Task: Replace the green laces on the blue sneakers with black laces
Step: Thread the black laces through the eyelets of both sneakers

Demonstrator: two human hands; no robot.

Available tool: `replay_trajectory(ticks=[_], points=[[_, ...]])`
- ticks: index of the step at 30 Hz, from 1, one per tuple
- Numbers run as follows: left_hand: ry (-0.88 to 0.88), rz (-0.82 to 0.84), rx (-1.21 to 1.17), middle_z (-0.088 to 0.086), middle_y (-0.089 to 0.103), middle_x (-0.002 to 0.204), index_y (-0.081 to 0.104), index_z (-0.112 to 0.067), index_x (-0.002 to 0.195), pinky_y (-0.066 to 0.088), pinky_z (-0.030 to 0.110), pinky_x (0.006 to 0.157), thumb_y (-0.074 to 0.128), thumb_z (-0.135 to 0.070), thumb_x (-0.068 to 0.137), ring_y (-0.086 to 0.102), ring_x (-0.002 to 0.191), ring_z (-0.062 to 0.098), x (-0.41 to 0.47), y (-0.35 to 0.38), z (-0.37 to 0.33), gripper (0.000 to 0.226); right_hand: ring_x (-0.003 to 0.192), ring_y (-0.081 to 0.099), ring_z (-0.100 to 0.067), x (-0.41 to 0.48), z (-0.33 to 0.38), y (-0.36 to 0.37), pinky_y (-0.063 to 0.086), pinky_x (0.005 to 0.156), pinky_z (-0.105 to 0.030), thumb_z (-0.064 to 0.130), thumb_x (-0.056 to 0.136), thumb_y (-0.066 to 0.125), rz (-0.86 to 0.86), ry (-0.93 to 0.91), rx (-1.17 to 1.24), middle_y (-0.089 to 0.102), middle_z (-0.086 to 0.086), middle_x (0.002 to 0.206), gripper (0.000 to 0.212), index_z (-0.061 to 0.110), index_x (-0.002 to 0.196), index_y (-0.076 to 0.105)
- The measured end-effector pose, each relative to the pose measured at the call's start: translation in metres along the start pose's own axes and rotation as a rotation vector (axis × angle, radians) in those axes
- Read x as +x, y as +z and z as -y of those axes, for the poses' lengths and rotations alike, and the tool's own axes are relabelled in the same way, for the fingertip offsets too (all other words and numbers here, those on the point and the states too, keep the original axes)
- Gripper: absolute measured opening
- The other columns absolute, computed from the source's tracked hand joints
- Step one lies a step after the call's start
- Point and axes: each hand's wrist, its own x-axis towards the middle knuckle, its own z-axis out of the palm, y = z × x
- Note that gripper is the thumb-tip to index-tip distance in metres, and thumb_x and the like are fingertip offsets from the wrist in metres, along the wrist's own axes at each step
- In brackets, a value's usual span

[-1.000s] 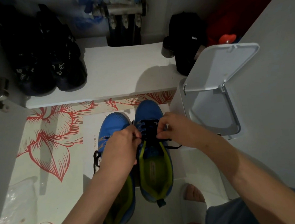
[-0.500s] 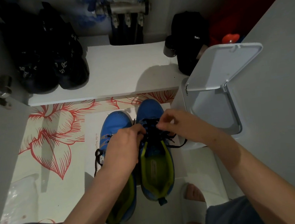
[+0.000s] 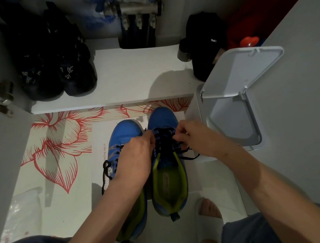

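Observation:
Two blue sneakers with lime-green lining stand side by side on the floor, toes pointing away from me. The right sneaker (image 3: 162,119) carries a black lace (image 3: 164,140) criss-crossed over its tongue. My left hand (image 3: 137,157) pinches that lace at the sneaker's left eyelets. My right hand (image 3: 193,136) pinches it at the right eyelets, and loose black ends trail out below that wrist. The left sneaker (image 3: 124,131) is partly covered by my left hand; a black lace end (image 3: 105,173) hangs off its left side. No green lace is in view.
A white bin (image 3: 231,119) with its lid up stands right of the sneakers. A white shelf (image 3: 136,77) behind them holds dark shoes (image 3: 59,71) and a black bag (image 3: 204,41). A flower-patterned mat (image 3: 56,146) lies to the left, and my foot in a white slipper (image 3: 208,215) is near.
Both hands have shifted slightly toward the sneaker's toe along the black lacing. The sneakers have stayed in place.

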Motion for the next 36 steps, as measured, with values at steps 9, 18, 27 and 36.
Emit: replay_trajectory(ticks=[9, 18, 27, 36], points=[[-0.046, -0.015, 0.049, 0.006, 0.063, 0.101, 0.055, -0.013, 0.108, 0.036, 0.025, 0.060, 0.043, -0.007, 0.098, 0.064, 0.087, 0.023, 0.003, 0.008, 0.000, 0.017, 0.077, 0.049, -0.013, 0.001, -0.001, -0.001, 0.036, 0.057, -0.013, 0.019, 0.098, 0.047, -0.010, 0.007, -0.029, 0.053, -0.004, 0.083, 0.014, 0.006, 0.093, 0.052], [-0.016, -0.028, -0.059, 0.004, 0.067, 0.099, 0.059, -0.017, 0.113, 0.045, 0.029, 0.061, 0.043, -0.004, 0.096, 0.061, 0.078, 0.018, 0.006, 0.000, 0.001, 0.027, 0.079, 0.052, -0.009, 0.006, -0.006, -0.005, 0.041, 0.073, -0.021, 0.005, 0.093, 0.053, -0.160, 0.020, 0.004, 0.058, 0.000, 0.094, 0.012, 0.008, 0.097, 0.064], [0.044, 0.001, -0.150, 0.001, 0.068, 0.103, 0.065, -0.018, 0.111, 0.039, 0.020, 0.064, 0.047, -0.018, 0.098, 0.061, 0.085, 0.013, 0.011, -0.006, 0.004, 0.021, 0.060, 0.046, 0.000, 0.005, -0.003, 0.002, 0.038, 0.053, -0.004, -0.005, 0.081, 0.065, -0.070, -0.032, -0.029, 0.056, 0.001, 0.080, 0.022, 0.003, 0.101, 0.065], [0.158, 0.193, 0.027, 0.008, 0.064, 0.102, 0.058, -0.013, 0.107, 0.047, 0.032, 0.076, 0.050, -0.017, 0.096, 0.060, 0.091, 0.021, 0.028, -0.013, 0.005, 0.014, 0.065, 0.048, -0.013, 0.009, -0.003, -0.002, 0.037, 0.051, -0.004, -0.010, 0.086, 0.055, -0.046, -0.108, -0.101, 0.055, -0.012, 0.088, 0.022, 0.000, 0.103, 0.065]])
